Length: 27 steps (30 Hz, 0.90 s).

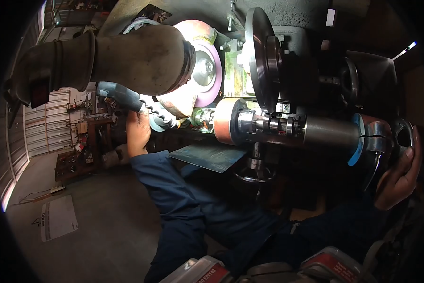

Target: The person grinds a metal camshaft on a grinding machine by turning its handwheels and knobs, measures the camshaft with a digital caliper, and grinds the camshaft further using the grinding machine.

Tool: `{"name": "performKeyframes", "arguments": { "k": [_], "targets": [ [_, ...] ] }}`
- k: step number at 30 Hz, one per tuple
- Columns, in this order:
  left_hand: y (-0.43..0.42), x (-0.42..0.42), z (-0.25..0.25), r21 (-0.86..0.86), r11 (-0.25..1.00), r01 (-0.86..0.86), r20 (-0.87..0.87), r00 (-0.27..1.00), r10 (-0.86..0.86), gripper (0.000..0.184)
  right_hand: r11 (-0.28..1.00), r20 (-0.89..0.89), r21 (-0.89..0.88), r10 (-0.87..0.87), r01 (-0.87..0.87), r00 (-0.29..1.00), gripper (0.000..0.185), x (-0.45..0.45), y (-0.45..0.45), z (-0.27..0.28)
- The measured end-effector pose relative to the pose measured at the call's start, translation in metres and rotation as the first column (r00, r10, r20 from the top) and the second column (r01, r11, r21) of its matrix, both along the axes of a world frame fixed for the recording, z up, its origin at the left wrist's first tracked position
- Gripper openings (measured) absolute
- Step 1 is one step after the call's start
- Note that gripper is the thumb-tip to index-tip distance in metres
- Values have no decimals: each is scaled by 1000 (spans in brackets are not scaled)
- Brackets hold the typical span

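My left hand is raised at the left of a grinding machine, against a dark grey handle-like part; its fingers are hidden there. A coiled dark cord runs beside it. At the far right, my right hand grips the rim of a small metal handwheel, thumb in front and fingers along the outer side. Between my hands lies a horizontal shaft with lobes, next to a reddish drum. A pinkish grinding wheel sits above, brightly lit.
A thick duct crosses the upper left. A large metal disc stands over the shaft. Below are a flat metal plate and another handwheel. A blue strap-like piece hangs near the right end. A workbench stands behind at left.
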<state>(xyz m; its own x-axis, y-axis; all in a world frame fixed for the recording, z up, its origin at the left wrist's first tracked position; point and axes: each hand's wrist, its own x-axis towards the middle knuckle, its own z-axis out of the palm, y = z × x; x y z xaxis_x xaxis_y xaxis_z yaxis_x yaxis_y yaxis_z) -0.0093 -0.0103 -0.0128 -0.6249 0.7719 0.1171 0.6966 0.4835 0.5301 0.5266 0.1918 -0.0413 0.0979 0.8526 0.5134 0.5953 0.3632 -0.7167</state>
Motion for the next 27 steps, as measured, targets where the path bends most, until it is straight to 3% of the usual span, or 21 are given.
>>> {"name": "performKeyframes", "arguments": {
  "k": [8, 20, 27],
  "targets": [
    [-1, 1, -3, 58, 998, 2, 68, 998, -6, 30, 997, 175, -75, -15, 29, 985, 31, 4, 4, 11],
    [-1, 0, -2, 75, 996, 41, 74, 996, -47, 33, 982, 228, -188, 51, -8, 972, 31, 5, 8, 25],
    [2, 5, -2, 107, 993, 48, 66, 996, -55, 33, 965, 362, -264, 98, 2, 927, 30, 4, 17, 38]
  ]
}}
